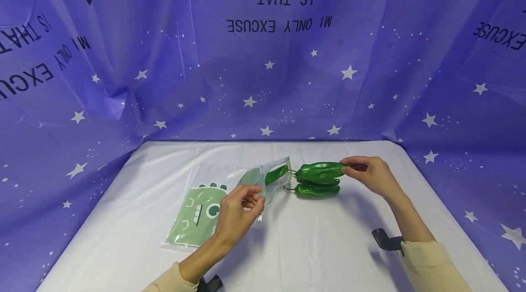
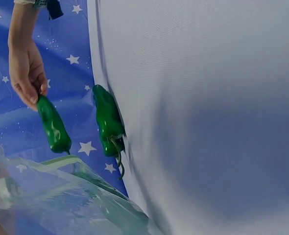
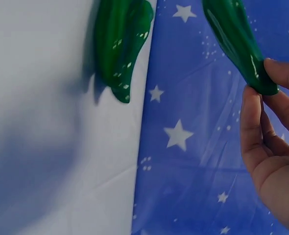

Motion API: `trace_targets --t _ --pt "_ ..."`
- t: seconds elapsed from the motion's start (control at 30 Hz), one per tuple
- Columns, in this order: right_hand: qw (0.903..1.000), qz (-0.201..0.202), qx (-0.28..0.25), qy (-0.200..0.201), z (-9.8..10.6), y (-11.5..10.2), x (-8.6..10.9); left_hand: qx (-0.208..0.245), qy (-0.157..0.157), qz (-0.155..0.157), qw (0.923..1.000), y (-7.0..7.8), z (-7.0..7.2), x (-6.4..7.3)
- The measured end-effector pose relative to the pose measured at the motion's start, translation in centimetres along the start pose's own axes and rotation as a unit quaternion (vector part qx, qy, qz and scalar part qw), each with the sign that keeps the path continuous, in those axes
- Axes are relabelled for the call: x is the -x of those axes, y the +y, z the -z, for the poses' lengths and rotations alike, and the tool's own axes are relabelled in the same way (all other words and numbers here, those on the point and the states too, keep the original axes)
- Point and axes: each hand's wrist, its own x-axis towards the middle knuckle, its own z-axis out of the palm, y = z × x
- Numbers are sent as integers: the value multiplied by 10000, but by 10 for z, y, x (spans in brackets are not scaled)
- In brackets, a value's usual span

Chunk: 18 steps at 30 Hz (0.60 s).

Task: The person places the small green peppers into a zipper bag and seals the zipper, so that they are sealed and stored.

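Note:
My right hand (image 1: 374, 175) pinches a shiny green pepper (image 1: 322, 170) by its tip, its stem end turned toward the bag's mouth. The left wrist view shows this held pepper (image 2: 54, 125) raised above the table. With curled fingers, my left hand (image 1: 238, 214) grips a clear plastic bag (image 1: 196, 232) near its open edge. One more green pepper (image 1: 276, 174) is inside the bag, close to the mouth. Below the held one, two green peppers (image 1: 316, 190) lie side by side on the table, stems toward the bag; their tips (image 3: 122, 90) show in the right wrist view.
A white cloth covers the table (image 1: 320, 246). Behind it and at both sides hangs a purple-blue curtain (image 1: 230, 77) with stars and lettering. The bag carries a green one-eyed monster print (image 1: 191, 223). Dark straps with mounts (image 1: 386, 239) sit at both wrists.

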Motion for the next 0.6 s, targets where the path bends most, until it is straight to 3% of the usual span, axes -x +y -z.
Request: trace_targets --t 0.33,0.6 --pt "9996 164 204 -65 -16 -28 -19 127 -183 -306 9993 1 -4 0" --pt "9989 315 251 -221 -36 -38 -27 83 -226 -467 9986 0 -7 -1"
